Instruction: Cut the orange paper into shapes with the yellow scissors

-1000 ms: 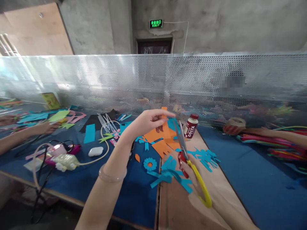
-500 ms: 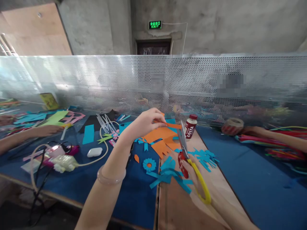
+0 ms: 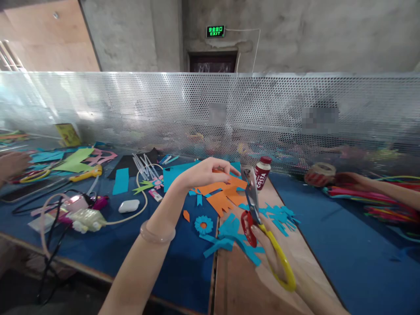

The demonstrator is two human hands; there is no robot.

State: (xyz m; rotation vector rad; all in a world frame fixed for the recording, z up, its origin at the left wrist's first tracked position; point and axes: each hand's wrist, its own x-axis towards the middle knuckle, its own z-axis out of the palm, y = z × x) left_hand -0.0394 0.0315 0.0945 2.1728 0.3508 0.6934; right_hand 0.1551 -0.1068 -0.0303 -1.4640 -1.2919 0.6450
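Observation:
My left hand (image 3: pixel 205 173) reaches over the pile of orange paper (image 3: pixel 223 192), fingertips touching its top sheet; whether it grips the sheet is unclear. A pale bangle (image 3: pixel 156 235) circles that wrist. My right hand (image 3: pixel 274 258) holds scissors (image 3: pixel 259 218) with red and yellow handles, blades pointing away toward the orange paper. Blue paper cut-outs (image 3: pixel 229 236) and a small blue flower (image 3: pixel 204 225) lie between my hands.
A red-capped drink bottle (image 3: pixel 261 173) stands behind the scissors. A perforated metal screen (image 3: pixel 210 113) divides the table. A glue gun with cable (image 3: pixel 85 218), a white case (image 3: pixel 129 205) and paper scraps lie left. Other people's hands work at the far left (image 3: pixel 11 164) and right (image 3: pixel 370 186).
My left hand has dropped from raised, holding an orange piece, down onto the orange pile. The scissors shifted slightly. The hand at far left pulled back.

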